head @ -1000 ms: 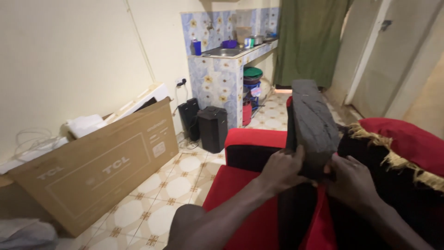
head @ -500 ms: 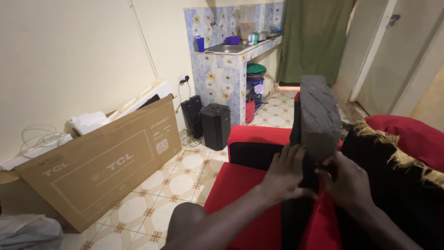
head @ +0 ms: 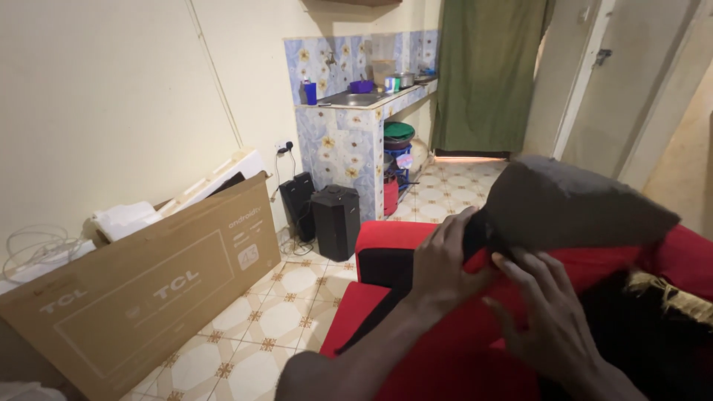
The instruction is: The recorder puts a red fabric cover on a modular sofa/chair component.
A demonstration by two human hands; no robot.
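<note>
So the dark grey cushion (head: 572,204) sits in the right-centre of the frame, tipped over above the red sofa (head: 416,349), with a red cover (head: 579,271) bunched under it. The left hand (head: 445,271) is closed on the cushion's near corner, fingers curled over the edge. The right hand (head: 553,323) is spread flat against the red fabric just below, fingers open, pressing rather than pinching as far as I can tell.

What could go wrong, I reckon: only one hand really has the cushion, and by a corner, so the bulky far end could sag or swing off toward the right of the frame. The frayed gold fringe (head: 668,293) at right could also snag in the cover.

Room-wise: the sofa's armrest (head: 390,241) is right in front of the hands, so not much play there. Left of it the tiled floor (head: 275,312) gives open space, until the big cardboard box (head: 141,289) leaning on the wall at lower left. The black speakers (head: 334,219) stand near the armrest at centre, below the tiled counter (head: 345,137).
</note>
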